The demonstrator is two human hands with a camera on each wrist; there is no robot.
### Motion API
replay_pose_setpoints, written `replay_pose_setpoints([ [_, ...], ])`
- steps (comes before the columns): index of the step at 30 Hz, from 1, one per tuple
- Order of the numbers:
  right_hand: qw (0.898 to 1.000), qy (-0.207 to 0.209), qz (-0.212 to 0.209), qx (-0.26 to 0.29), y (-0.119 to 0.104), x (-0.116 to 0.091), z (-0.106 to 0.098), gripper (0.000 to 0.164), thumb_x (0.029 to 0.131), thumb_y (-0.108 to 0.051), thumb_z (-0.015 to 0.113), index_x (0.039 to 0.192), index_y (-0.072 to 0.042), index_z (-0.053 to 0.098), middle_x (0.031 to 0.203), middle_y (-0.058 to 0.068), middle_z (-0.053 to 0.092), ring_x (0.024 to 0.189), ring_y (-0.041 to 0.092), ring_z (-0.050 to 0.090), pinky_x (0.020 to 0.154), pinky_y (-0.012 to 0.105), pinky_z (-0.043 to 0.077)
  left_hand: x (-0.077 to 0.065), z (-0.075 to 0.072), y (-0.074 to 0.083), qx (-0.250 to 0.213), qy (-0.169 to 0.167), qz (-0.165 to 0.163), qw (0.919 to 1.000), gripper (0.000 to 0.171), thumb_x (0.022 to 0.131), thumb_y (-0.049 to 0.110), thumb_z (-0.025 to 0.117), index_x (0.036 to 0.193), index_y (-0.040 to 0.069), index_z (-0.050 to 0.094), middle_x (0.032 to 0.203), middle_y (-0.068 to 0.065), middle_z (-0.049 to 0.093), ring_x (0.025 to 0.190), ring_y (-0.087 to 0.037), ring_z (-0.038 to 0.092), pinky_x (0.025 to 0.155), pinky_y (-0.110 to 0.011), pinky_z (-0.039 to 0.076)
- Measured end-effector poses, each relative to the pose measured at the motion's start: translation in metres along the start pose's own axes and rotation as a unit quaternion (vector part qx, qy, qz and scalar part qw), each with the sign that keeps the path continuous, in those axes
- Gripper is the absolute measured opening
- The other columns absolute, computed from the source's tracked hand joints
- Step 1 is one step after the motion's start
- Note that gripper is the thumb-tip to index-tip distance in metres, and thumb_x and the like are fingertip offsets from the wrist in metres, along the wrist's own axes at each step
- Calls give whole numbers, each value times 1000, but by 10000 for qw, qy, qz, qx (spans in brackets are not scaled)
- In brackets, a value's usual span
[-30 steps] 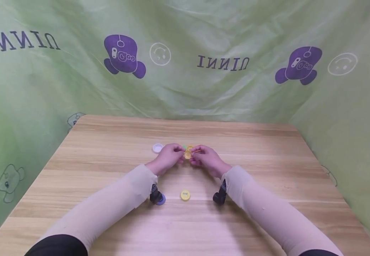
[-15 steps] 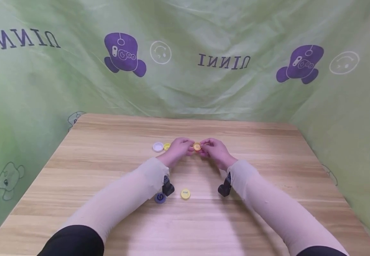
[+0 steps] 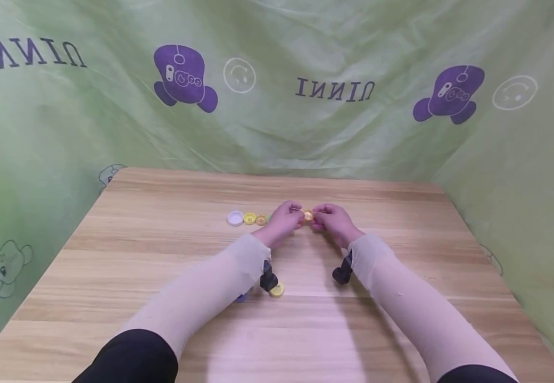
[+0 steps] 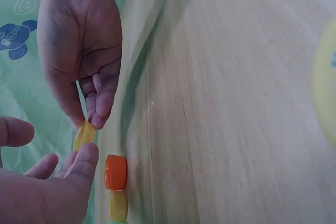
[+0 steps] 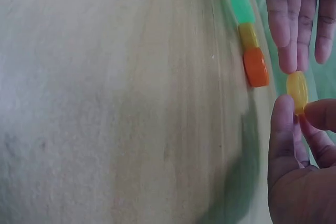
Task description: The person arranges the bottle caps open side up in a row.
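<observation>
My right hand [image 3: 335,223] pinches a small yellow bottle cap [image 3: 308,215] between thumb and fingers, above the far part of the table. My left hand [image 3: 281,222] is just left of it. In the right wrist view, straight left fingertips [image 5: 289,64] touch or nearly touch the held cap [image 5: 297,92], and the left thumb [image 4: 16,131] stands apart in the left wrist view. A row of caps runs along the table beside the hands: orange [image 5: 256,66], yellow [image 5: 248,36], green [image 5: 242,7]. The row continues left with amber [image 3: 261,219], yellow [image 3: 250,218] and white [image 3: 235,218] caps.
Nearer on the wooden table [image 3: 162,229] lie a yellow cap [image 3: 277,290] and a blue cap [image 3: 241,298], both partly covered by the left arm and its wrist camera [image 3: 268,276]. A green printed curtain [image 3: 277,133] hangs behind the table.
Both hands have moved right and slightly farther away, with a yellow cap between them. More of the cap row shows left of the left hand. The left forearm now covers most of the blue cap.
</observation>
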State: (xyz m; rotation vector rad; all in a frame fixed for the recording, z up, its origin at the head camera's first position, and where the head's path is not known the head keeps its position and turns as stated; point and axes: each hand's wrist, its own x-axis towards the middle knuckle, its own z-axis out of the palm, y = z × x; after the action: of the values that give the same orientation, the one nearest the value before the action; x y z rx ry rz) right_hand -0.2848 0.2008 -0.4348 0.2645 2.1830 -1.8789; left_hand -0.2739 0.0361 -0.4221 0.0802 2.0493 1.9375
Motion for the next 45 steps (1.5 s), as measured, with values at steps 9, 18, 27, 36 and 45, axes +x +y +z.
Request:
replay_pose_setpoints([
  [9,9997,123,143,124,8,5,-1,27,104,4,51,129,15,54,103,14,62,79,10,64,75,19,59,3,7,-3,237,-87,2,9997,40,101,3,54,138,-8,48,126,-24,59,109,-37,61,95,-40,54],
  [18,9997,-17,236,-119,11,7,-4,30,106,1,49,131,18,52,100,14,63,77,9,64,74,19,58,1,8,-5,611,-300,-187,9975,36,104,9,53,137,-5,49,134,-23,58,96,-28,59,83,-36,53],
  [27,9987,-191,173,-441,9,9,-2,33,106,0,50,131,21,51,97,14,65,77,9,64,74,19,58,-2,7,-7,796,-329,-187,9961,34,105,10,55,135,-6,50,133,-22,58,107,-32,61,88,-36,55],
  [36,9973,-107,102,-718,7,6,-2,32,103,3,52,129,20,54,95,14,65,77,10,63,73,18,57,-5,1,-10,743,-277,-133,9968,38,105,11,51,140,-5,49,134,-21,57,112,-37,62,95,-43,54],
  [45,9943,13,80,-1065,7,7,-4,29,100,1,54,124,16,60,94,12,66,77,10,62,71,19,56,-21,-21,-6,1339,-311,338,9899,28,105,14,56,127,-4,56,123,-18,61,110,-36,62,88,-39,56],
])
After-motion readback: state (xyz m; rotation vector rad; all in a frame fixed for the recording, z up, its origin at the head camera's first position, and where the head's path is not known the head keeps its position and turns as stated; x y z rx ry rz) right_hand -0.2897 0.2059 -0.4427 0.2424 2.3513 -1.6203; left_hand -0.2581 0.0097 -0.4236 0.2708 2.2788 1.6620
